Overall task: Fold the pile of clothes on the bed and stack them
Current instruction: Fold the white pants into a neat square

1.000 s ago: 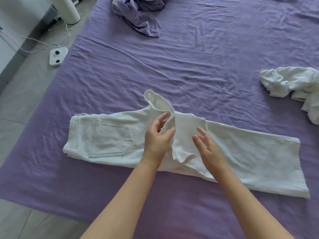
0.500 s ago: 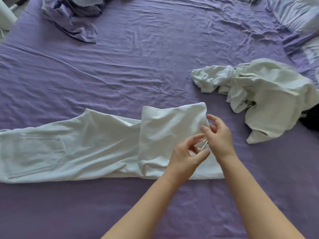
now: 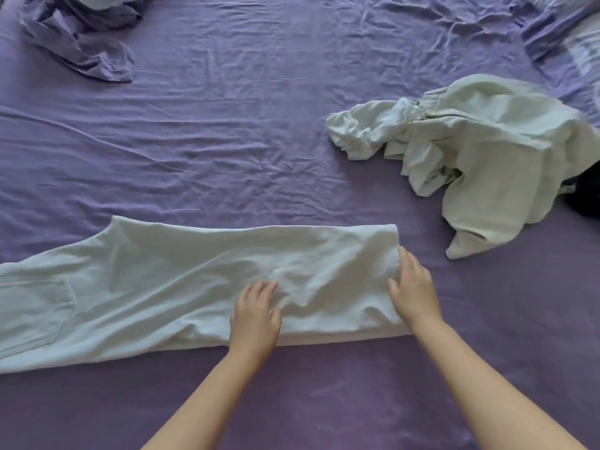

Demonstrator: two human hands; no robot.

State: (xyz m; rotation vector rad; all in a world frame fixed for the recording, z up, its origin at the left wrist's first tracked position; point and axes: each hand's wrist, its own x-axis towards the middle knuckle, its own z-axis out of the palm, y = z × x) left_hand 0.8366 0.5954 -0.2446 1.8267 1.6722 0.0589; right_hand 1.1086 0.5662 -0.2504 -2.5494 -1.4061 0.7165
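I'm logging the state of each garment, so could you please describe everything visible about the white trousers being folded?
The white trousers lie flat across the near part of the purple bed sheet, legs doubled back so a rounded fold forms the right end. The cloth looks like thick cotton or denim, lightly creased. A stitched patch pocket shows at the left, where the garment runs out of frame. The left hand presses flat on the middle; the right hand rests against the folded end.

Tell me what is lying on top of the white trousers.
Both hands rest on the white trousers: left hand mid-leg, right hand at the folded end. What lies beneath the fabric is hidden.
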